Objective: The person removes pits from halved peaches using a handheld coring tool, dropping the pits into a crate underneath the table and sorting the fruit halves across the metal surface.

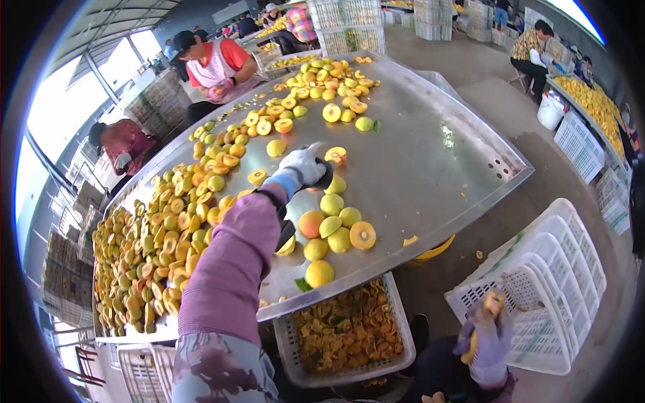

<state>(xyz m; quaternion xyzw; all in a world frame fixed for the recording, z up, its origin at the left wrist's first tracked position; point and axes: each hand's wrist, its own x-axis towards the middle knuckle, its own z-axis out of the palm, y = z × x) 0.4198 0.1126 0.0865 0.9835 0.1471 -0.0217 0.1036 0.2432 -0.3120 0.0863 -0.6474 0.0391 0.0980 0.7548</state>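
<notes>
My left hand, in a white glove with black parts, reaches over the metal table. Its fingers look apart, close beside a halved fruit; no held object is visible. Several whole and cut yellow-green fruits lie nearer me, right of the sleeve. At the lower right, my right hand, in a blurred purple glove, is closed on a piece of cut fruit. Another orange piece shows at the hand's left side. A large heap of halved fruit covers the table's left part.
Below the table edge stands a white basket of fruit scraps, with a yellow container under the edge. Stacked white crates are at the right. Two people sit along the far left side.
</notes>
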